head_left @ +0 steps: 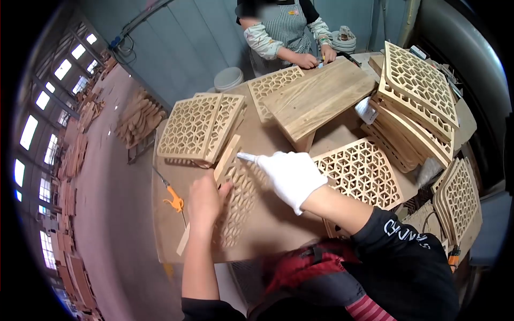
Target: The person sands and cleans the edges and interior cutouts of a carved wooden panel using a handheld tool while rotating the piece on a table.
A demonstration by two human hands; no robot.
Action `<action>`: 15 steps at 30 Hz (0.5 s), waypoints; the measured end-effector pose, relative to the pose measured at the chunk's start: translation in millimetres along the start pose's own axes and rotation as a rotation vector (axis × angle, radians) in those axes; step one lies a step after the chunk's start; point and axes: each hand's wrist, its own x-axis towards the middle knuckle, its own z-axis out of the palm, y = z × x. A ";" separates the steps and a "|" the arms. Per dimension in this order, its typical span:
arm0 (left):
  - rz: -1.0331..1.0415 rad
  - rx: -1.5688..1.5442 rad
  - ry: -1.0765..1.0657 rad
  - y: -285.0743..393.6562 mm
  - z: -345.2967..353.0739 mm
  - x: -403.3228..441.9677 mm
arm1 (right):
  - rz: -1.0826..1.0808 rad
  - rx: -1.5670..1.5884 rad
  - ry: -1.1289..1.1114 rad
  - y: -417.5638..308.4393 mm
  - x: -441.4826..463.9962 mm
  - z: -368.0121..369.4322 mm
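Observation:
My left hand point(206, 199) is bare and closed around the pale edge of a wooden lattice panel point(238, 208). The panel stands tilted on the brown table, its long edge turned up and its lattice blurred. My right hand point(292, 177), in a white glove, grips a short, narrow, light-grey tool point(247, 157). The tool's tip points left, close to the panel's upper end; whether it touches cannot be seen. What kind of tool it is cannot be made out. An orange air blow gun point(174, 199) lies left of my left hand.
Stacked lattice panels point(193, 125) sit at the table's back left, more point(420, 85) at the right. Another lattice panel point(358, 171) lies right of my glove. A wooden bench-like piece point(321, 96) stands at the back, where a co-worker's hands point(316, 58) work. A white bucket point(228, 79) is behind.

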 end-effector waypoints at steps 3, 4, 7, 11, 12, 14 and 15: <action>0.024 0.011 0.033 3.5 -2.2 -0.9 | 0.014 0.024 -0.005 0.6 7.2 0.5; 0.027 0.021 0.047 4.3 -2.2 -2.0 | 0.017 0.041 -0.021 1.4 12.1 6.9; -0.027 0.019 -0.014 8.1 -7.5 -1.4 | 0.032 0.126 -0.014 6.5 23.8 33.5; -0.026 0.026 -0.025 5.7 -7.4 -1.0 | 0.107 0.148 -0.021 9.8 27.0 24.6; -0.055 0.035 -0.046 10.8 -10.5 -2.3 | 0.186 0.130 -0.080 10.4 28.7 22.5; -0.059 0.038 -0.040 13.8 -9.9 -5.2 | 0.342 0.093 -0.191 11.2 34.1 16.9; -0.058 0.042 -0.031 13.4 -9.7 -6.9 | 0.171 0.064 -0.223 13.3 27.8 4.0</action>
